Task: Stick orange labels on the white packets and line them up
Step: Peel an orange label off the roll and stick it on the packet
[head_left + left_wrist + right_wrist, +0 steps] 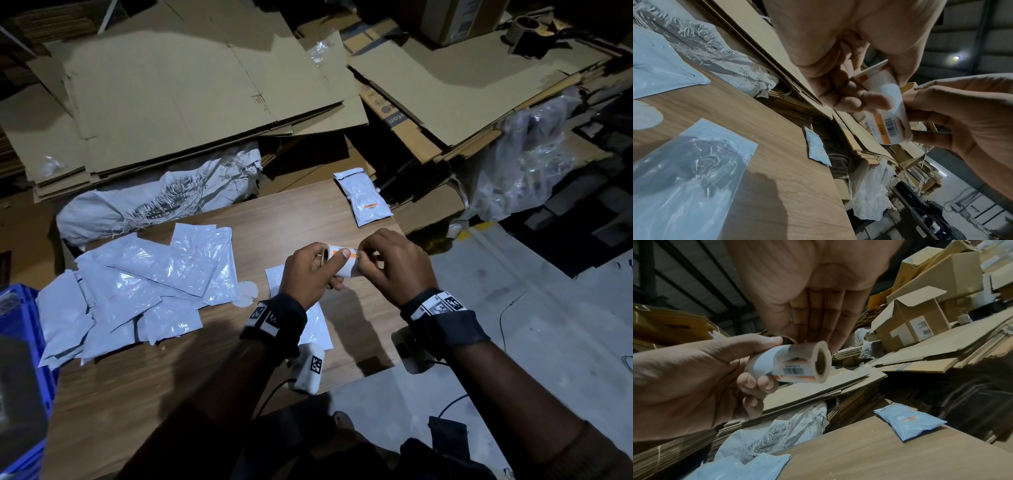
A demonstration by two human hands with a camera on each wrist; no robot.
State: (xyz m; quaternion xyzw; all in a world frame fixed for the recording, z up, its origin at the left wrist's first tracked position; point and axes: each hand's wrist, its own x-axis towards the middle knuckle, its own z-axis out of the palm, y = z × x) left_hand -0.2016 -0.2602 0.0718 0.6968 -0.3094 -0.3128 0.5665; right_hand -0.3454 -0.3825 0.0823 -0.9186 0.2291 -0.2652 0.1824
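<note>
Peeling cleanly starts at the label roll point(342, 262), held above the white packet point(313, 322) on the table point(291, 212): the left hand point(308, 270) grips the roll while the right hand point(388, 265) pinches a label's edge; lift slowly, keeping the adhesive uncreased. A labelled packet point(364, 197) lies well beyond the roll.

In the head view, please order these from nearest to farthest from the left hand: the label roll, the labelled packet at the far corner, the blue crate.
1. Label roll: gripped by the left hand itself.
2. Labelled packet: far table corner, ahead and to the right.
3. Blue crate: far left, at the picture's edge.
</note>
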